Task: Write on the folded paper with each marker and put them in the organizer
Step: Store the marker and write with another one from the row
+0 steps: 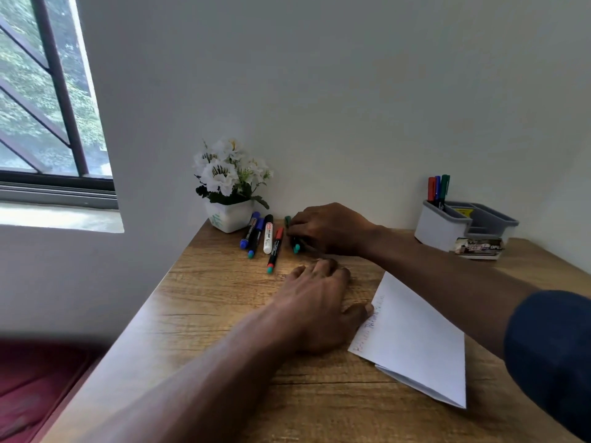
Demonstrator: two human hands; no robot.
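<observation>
Wood-grain desk [224,314], with the right hand [326,231] reached over to the far-left corner, fingers curled down on a green marker [296,248]. Looks like a proper pinch, but the hand hides most of the barrel, so I can't be totally sure. The left hand [319,302] sits knuckles-up on the desk, fingers loosely bent and holding nothing, thumb touching the edge of the folded paper [415,340], which has some scribbles along that edge. Four loose markers [268,238] lie just beside the flower pot [228,219]. The organizer [441,228] at the back right has three standing markers [437,188] in its tall compartment.
</observation>
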